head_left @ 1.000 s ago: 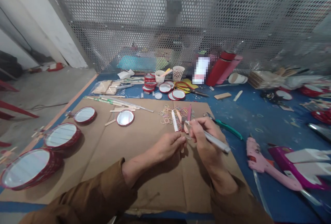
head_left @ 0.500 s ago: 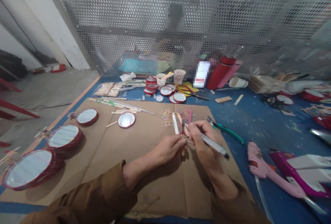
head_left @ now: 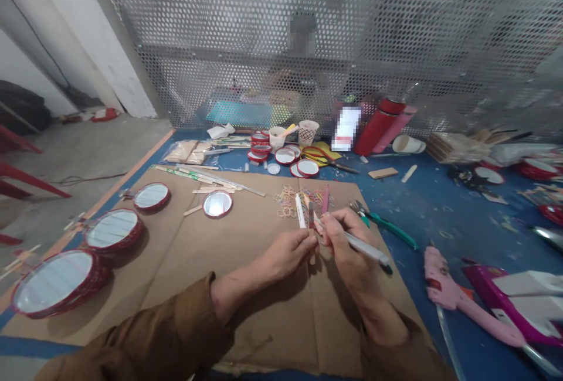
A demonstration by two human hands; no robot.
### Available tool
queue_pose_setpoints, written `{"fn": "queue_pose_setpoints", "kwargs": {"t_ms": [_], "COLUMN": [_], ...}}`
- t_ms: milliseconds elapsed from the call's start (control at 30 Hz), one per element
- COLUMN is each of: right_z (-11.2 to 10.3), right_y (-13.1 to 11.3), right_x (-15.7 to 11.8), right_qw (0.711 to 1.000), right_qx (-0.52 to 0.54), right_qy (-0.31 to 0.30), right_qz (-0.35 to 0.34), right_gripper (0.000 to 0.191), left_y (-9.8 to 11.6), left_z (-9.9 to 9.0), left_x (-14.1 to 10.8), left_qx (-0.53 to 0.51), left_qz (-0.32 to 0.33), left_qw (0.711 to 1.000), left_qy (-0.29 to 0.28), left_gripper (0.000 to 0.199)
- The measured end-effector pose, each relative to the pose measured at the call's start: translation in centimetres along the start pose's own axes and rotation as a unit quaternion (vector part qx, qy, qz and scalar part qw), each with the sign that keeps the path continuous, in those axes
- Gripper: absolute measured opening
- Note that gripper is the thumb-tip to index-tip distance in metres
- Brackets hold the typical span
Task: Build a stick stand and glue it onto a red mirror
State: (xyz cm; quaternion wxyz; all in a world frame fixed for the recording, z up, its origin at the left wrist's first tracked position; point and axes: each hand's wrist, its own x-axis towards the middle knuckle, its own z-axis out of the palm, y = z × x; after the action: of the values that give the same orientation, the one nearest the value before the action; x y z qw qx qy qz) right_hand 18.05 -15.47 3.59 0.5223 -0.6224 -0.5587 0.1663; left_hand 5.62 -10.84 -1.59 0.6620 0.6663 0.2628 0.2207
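Observation:
My left hand (head_left: 288, 255) is closed on a narrow wooden craft stick (head_left: 311, 214), held upright above the cardboard. Its upper part looks dark grey and reddish brown; bare wood shows at the lower end. My right hand (head_left: 352, 246) grips a white marker (head_left: 367, 248), its dark rear end toward me and its front end close beside the stick. I cannot tell whether its tip touches the wood. Just beyond my fingers lie another white pen (head_left: 299, 210), a pink pen (head_left: 326, 198) and a pile of coloured rubber bands (head_left: 287, 202).
Red-rimmed round mirrors (head_left: 112, 228) stand along the left of the cardboard (head_left: 197, 287); a smaller one (head_left: 217, 204) lies farther in. Green-handled pliers (head_left: 391, 230) and a pink glue gun (head_left: 461, 299) lie on the right. Paper cups (head_left: 308, 133) and a red flask (head_left: 380, 126) stand behind.
The marker's front end has shifted slightly down along the stick. Both hands keep their grips. The whole view has moved a little.

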Motion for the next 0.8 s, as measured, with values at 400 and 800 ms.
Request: {"fn": "queue_pose_setpoints", "kwargs": {"t_ms": [400,800], "right_z": [-0.1,-0.12], "right_y": [-0.06,-0.26], "right_x": [-0.02,-0.05], "right_qw": [1.0,0.999], "right_qx": [-0.005,-0.034], "right_qy": [0.01,-0.012], "right_qz": [0.015,-0.013], "right_gripper": [0.032,0.034], "left_y": [0.34,0.3], "left_z": [0.04,-0.03], "left_x": [-0.18,-0.08], "left_qx": [-0.002,0.014], "left_qz": [-0.007,-0.004], "left_qw": [1.0,1.0], "left_qy": [0.008,0.023], "left_gripper": [0.046,0.042]}}
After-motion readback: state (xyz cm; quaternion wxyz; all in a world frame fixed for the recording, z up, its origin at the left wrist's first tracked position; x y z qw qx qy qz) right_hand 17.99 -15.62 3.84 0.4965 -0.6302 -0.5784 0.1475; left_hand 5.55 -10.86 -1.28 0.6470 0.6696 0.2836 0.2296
